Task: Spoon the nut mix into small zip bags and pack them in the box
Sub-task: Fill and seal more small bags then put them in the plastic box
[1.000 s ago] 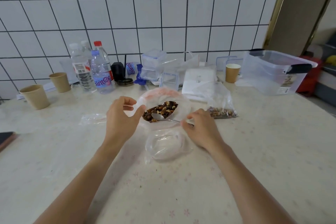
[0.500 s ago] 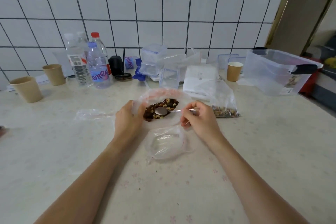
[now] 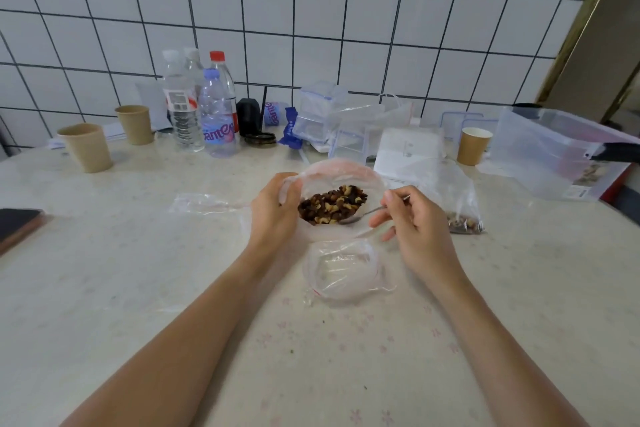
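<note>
A large clear bag [image 3: 341, 172] stands open at the table's middle, with dark nut mix [image 3: 331, 208] inside. My left hand [image 3: 273, 213] grips the bag's left rim. My right hand [image 3: 414, 229] pinches the handle of a metal spoon [image 3: 363, 215], whose bowl lies at the lower right edge of the nuts. In front of the big bag lies a small empty zip bag [image 3: 341, 270], its mouth held open. A filled small bag [image 3: 462, 218] sits to the right. The clear plastic box [image 3: 554, 152] stands at the far right.
Water bottles [image 3: 199, 107], paper cups [image 3: 86, 147] and small clear containers [image 3: 318, 111] line the back by the tiled wall. Another cup [image 3: 472, 146] stands near the box. A flat empty bag [image 3: 204, 203] lies left of my left hand; a dark phone [image 3: 17, 224] at the left edge.
My right hand lifted and turned the spoon, then drew its bowl from the middle of the nut mix to the lower right edge. My left hand closed on the bag's rim.
</note>
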### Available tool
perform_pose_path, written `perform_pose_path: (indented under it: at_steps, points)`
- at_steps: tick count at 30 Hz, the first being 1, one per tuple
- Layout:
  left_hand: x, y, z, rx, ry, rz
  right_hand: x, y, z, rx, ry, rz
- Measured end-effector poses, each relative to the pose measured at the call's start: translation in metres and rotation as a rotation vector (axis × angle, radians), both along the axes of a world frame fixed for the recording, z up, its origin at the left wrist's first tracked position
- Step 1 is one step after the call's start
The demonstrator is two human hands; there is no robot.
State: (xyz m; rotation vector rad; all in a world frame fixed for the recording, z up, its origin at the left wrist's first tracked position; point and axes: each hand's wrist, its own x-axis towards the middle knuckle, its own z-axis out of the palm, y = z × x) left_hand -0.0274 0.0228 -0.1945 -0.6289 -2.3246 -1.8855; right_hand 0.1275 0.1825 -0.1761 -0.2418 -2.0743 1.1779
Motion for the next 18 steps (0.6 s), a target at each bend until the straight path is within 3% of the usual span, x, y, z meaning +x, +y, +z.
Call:
perform_pose_path:
  at_steps: [7, 18]
  points:
    - [0.005, 0.003, 0.007, 0.014, 0.006, -0.053, -0.019, -0.017, -0.012, -0.128, -0.108, 0.032]
    - [0.004, 0.001, 0.009, 0.027, -0.040, -0.114, -0.018, -0.009, -0.014, -0.548, -0.164, 0.085]
